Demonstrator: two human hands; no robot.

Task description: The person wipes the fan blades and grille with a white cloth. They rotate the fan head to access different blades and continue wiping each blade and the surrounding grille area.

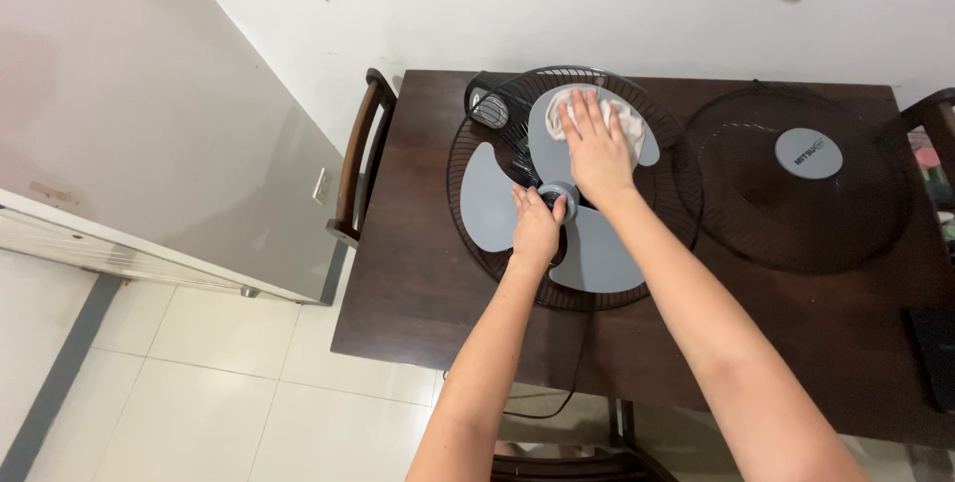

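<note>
Grey fan blades (587, 253) are steadied at the hub by the clamped left hand (537, 226); beneath the flat, spread right hand (597, 149) a white cloth (625, 116) is pressed.

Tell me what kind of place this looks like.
Probably a home dining or kitchen area: a dark wooden table with a wooden chair tucked beside it, pale floor tiles, and a grey appliance, perhaps a refrigerator.
</note>
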